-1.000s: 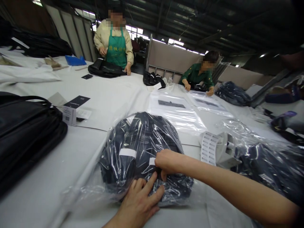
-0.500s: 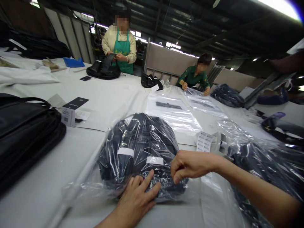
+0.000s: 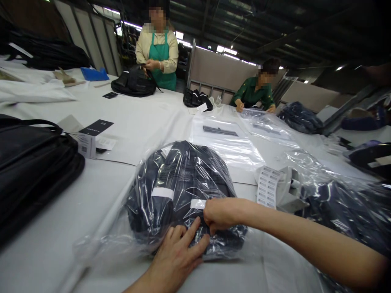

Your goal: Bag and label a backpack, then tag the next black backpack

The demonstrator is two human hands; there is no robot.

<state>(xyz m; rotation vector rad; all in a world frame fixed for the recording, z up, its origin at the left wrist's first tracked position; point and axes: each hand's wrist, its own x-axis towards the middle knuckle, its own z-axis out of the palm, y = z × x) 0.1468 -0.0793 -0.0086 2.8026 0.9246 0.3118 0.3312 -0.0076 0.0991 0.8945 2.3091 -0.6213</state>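
Note:
In front of me lies a dark backpack inside a clear plastic bag, whose loose part spreads to the left. Two white strips show on the backpack's straps through the plastic. My left hand rests on the near side of the wrapped backpack, its fingers spread over the plastic. My right hand is closed, knuckles up, against the plastic beside the right-hand white strip. Its fingertips are hidden, so what they pinch, if anything, cannot be seen.
Black bags with hang tags lie at left. To the right are a label roll and more plastic-wrapped bags. Flat plastic bags lie beyond. Two co-workers handle a black backpack and plastic across the table.
My right hand has moved left over the wrapped backpack to the right-hand white strip. My left hand stays nearly in place. The view has shifted slightly.

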